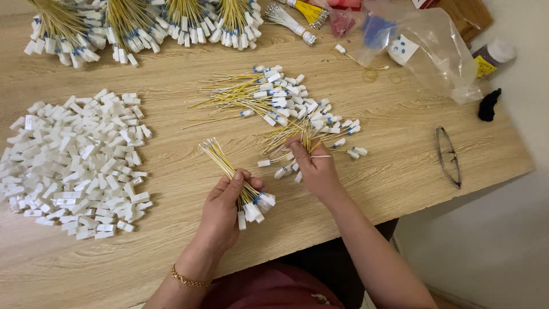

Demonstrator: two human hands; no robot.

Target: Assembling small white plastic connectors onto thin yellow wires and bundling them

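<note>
While the left hand (226,209) sits low in the frame's centre, its fingers are closed around a small bundle of yellow wires (229,171) whose white connector ends point toward the person. Just right of it, the right hand (314,166) rests on a loose pile of wired connectors (286,103), fingers pinching a few strands. At the left lies a large heap of empty white housings (77,163) on the wooden tabletop (171,257). Along the top edge, several finished bundles (131,23) lie side by side. By my judgement, a good share is bundled, yet much loose stock remains. At right rest folded glasses (449,155), with a clear plastic bag (429,43) above them.
</note>
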